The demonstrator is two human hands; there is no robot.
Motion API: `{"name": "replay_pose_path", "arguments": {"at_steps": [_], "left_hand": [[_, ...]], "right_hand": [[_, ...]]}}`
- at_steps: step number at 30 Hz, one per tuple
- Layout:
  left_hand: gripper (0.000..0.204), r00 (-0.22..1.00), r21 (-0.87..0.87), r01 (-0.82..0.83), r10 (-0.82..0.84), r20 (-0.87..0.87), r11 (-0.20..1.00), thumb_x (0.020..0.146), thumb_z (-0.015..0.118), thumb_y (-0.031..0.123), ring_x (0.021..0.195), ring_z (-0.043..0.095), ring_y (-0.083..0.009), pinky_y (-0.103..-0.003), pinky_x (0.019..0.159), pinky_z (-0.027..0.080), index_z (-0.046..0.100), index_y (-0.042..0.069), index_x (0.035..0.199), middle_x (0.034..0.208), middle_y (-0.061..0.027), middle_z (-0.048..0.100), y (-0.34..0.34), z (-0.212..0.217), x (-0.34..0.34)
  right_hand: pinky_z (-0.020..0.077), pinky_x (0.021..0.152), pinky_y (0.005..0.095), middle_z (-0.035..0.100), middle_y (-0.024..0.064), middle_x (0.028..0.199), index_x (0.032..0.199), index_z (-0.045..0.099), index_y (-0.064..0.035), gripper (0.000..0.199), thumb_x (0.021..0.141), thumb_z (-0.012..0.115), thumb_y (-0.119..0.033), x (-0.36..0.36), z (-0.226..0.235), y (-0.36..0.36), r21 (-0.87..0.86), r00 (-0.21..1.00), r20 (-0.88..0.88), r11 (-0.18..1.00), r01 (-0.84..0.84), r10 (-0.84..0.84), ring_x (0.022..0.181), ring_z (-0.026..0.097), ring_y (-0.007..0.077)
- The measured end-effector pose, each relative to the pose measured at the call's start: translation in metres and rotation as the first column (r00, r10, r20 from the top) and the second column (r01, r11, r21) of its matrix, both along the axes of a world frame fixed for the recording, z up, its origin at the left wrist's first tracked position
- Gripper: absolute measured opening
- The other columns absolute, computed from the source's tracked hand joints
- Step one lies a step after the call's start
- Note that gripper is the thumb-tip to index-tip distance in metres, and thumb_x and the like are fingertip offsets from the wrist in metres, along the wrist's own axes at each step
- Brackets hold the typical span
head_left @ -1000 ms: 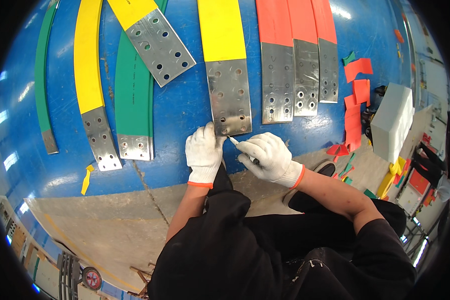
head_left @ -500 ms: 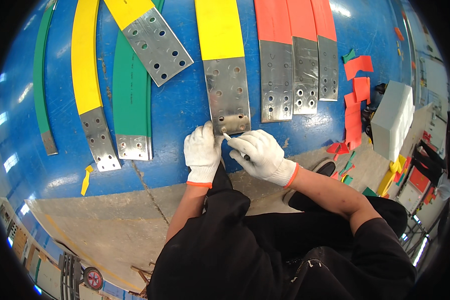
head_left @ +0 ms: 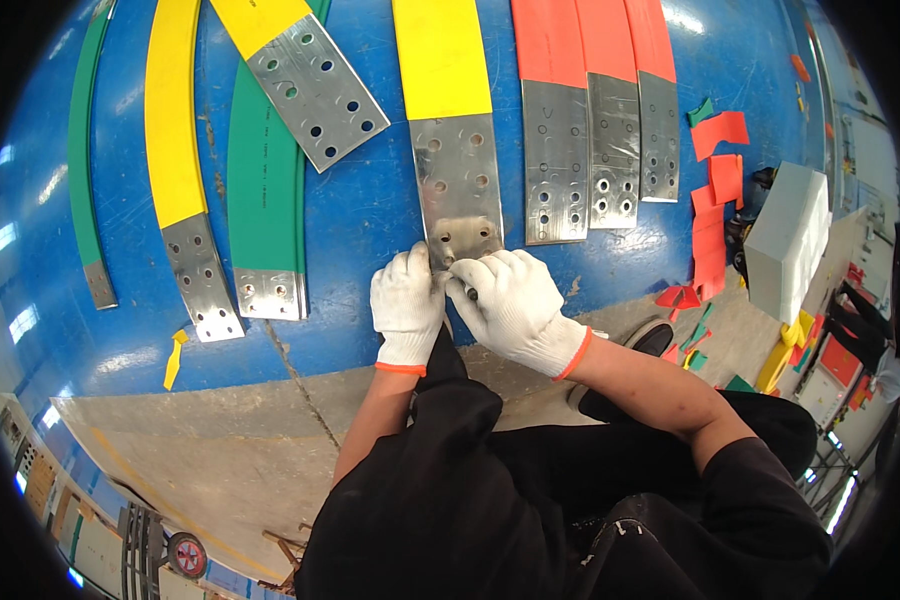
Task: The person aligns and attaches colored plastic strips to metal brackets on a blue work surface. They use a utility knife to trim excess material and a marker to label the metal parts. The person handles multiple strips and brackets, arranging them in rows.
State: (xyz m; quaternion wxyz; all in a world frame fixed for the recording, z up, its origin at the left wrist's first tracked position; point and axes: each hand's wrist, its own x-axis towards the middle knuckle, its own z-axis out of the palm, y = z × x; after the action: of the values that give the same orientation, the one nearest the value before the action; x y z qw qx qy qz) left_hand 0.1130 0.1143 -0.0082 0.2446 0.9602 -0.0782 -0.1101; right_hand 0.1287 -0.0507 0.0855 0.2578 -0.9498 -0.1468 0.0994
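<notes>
Your left hand [head_left: 407, 303] pins yellow-sleeved bar's [head_left: 457, 190] bare drilled end flat, fingers curled; right hand [head_left: 515, 305] fingers pinched at its edge, grasp unclear.

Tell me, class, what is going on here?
A person in white gloves works at the bare metal end of a yellow-sleeved flat bar lying on a blue floor. The left hand and right hand meet at its drilled end. Green, yellow and red sleeved bars lie alongside.

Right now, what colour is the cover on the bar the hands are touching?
Yellow. The sleeve covers the bar above its bare silvery metal end, seen in the head view.
</notes>
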Motion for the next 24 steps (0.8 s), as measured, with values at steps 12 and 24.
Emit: {"name": "replay_pose_path", "arguments": {"at_steps": [12,24], "left_hand": [[0.054,0.998,-0.038,-0.050,0.050,0.023,0.998,0.079,0.090,0.029,0.089,0.070,-0.0349,-0.047,0.081,0.053,0.066,0.009,0.124,0.097,-0.0119,0.071,-0.004,-0.002,-0.001],[0.054,1.000,-0.022,-0.025,0.025,0.009,0.999,0.081,0.088,0.027,0.090,0.070,-0.0328,-0.045,0.082,0.053,0.065,0.007,0.126,0.098,-0.0113,0.070,-0.003,-0.002,0.000]], "right_hand": [[0.0527,0.067,0.0389,0.070,0.0061,0.083,0.112,0.071,-0.0072,0.027,0.087,0.078,-0.002,-0.004,-0.005,-0.050,0.336,0.972,0.146,0.933,0.125,-0.183,0.069,0.067,0.0259],[0.0543,0.072,0.0381,0.072,0.0072,0.088,0.114,0.072,-0.0068,0.027,0.089,0.080,-0.004,-0.007,-0.024,-0.059,0.306,0.971,0.140,0.941,0.146,-0.196,0.076,0.070,0.0259]]}}
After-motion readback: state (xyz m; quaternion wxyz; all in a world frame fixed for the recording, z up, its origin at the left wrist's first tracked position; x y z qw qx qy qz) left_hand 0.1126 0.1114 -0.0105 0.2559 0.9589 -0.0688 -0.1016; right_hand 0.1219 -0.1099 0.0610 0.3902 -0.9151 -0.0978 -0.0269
